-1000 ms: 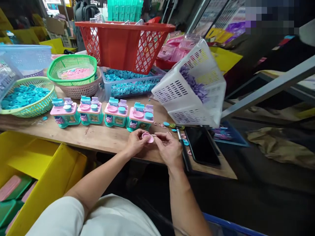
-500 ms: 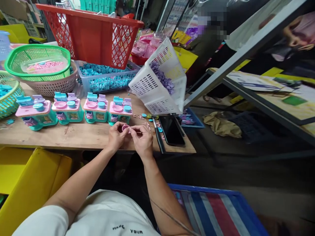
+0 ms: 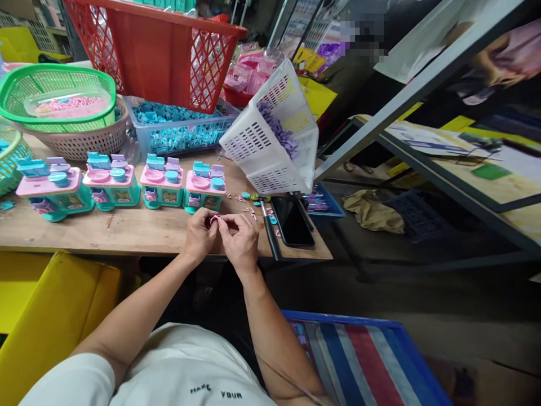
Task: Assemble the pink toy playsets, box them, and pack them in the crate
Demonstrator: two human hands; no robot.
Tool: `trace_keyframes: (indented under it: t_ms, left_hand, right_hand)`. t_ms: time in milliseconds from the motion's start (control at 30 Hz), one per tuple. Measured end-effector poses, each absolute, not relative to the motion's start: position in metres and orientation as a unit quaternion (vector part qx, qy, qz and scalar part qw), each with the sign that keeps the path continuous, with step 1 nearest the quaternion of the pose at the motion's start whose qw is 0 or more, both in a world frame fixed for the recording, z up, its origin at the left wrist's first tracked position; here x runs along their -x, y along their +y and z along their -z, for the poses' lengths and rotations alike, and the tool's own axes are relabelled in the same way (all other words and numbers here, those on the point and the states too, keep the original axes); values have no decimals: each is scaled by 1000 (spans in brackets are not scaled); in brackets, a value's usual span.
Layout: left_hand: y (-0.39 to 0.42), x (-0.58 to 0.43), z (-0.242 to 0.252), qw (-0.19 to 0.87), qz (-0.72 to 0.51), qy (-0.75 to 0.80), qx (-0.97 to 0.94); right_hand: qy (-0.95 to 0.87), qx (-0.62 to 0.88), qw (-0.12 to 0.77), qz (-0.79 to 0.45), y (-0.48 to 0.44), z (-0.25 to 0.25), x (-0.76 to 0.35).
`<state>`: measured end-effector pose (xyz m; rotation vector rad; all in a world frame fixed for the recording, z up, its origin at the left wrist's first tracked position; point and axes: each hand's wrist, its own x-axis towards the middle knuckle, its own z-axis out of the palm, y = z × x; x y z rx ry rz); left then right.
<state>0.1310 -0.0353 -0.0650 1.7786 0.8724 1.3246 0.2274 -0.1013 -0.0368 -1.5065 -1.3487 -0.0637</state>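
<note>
A small pink round toy dish (image 3: 214, 219) is pinched between my left hand (image 3: 200, 232) and my right hand (image 3: 240, 239), just above the table's front edge. Fingers cover most of it. Both hands are closed, their fingertips meeting at the dish. Behind them stands a row of several toy kitchens, pink-topped with teal bases. The nearest toy kitchen (image 3: 205, 189) has a pink dish and a blue round piece on top. On the leftmost toy kitchen (image 3: 54, 188) the blue round piece shows, but no pink dish.
A black phone (image 3: 292, 221) and a black-handled tool (image 3: 270, 231) lie right of my hands, beside scattered small pink and blue pieces. Behind are a tilted white basket (image 3: 270, 141), a red basket (image 3: 156, 56), a bin of blue parts (image 3: 181, 135) and a green basket (image 3: 59, 115).
The pink dish has turned in my fingers and now shows less of its round face. The whole view has shifted slightly; the toy kitchens stand as before.
</note>
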Motion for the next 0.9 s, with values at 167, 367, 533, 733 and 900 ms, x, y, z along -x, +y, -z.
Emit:
trace_keyframes:
  t_ms: [167, 367, 533, 733, 900]
  left_hand:
    - [-40, -131, 69, 227, -530, 314, -754]
    - [-41, -132, 68, 233, -504, 333, -762]
    - [-43, -125, 59, 408, -484, 408, -658]
    - [-45, -63, 45, 619, -469, 430, -459]
    - [-44, 38, 17, 637, -488, 433, -410]
  right_hand:
    - [-581, 653, 482, 64, -105, 34, -222]
    - [-542, 683, 490, 10, -102, 41, -218]
    - [-594, 610, 525, -2, -111, 43, -225]
    - [-769, 477, 414, 101, -99, 38, -199]
    - [-841, 360, 386, 120, -61, 17, -127]
